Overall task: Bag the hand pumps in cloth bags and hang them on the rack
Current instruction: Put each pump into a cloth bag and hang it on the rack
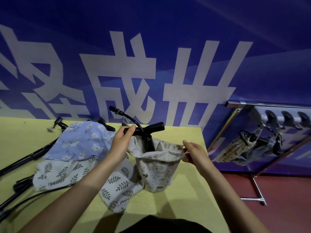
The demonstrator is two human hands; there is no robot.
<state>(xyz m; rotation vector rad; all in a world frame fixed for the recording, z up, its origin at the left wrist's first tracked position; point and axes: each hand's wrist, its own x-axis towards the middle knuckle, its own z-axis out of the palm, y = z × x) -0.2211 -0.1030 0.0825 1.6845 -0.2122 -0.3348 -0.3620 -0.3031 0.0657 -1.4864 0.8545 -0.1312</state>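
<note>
Here we see the left hand (121,143) gripping the pump (148,132) handle, upright in the beige bag (157,172) on the table (185,199); the right hand (193,153) pinches its drawstring. Beside lie 2 bags (80,143), perhaps filled.

Only readable text: large white Chinese characters on the blue wall banner (168,22) behind the table. Fully legible: 成 (121,84) near centre, 世 (200,84) to its right. Further left, a partial character (38,78), cut by the frame edge and the table line, not readable with confidence. Another fragment at far left, too cropped to tell. Small printed motifs on the beige cloth bag (158,172), too small to tell if any are letters. No readable brand or label on the pump handle (151,128) or rack (269,105).
</note>
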